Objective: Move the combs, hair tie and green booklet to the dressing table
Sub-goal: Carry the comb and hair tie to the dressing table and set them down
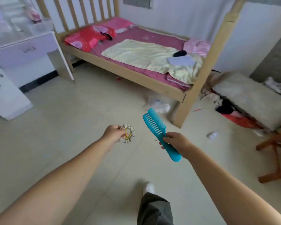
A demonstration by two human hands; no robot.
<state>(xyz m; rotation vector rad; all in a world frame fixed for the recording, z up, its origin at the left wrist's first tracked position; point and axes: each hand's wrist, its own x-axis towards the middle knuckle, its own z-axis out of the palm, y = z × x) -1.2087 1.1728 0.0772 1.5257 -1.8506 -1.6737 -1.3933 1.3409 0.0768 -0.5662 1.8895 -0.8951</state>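
My left hand (112,133) pinches a frilly pale hair tie (128,133) with a yellow band, held out over the floor. My right hand (175,141) grips two blue combs (154,125) stacked together by their handles, teeth pointing up and away. The white dressing table (21,51) stands at the left, its top blurred. On the bed's pale yellow towel lies a flat pale lilac sheet or booklet (181,60) next to a black object (179,53); I cannot tell whether it is the green booklet.
A wooden bed (128,73) with a pink sheet and red pillow (88,38) fills the back. Its corner post (183,109) stands just beyond the combs. Clutter and a grey cushion (250,98) lie right; a wooden stool (276,153) at far right. My shoe (148,188) is below.
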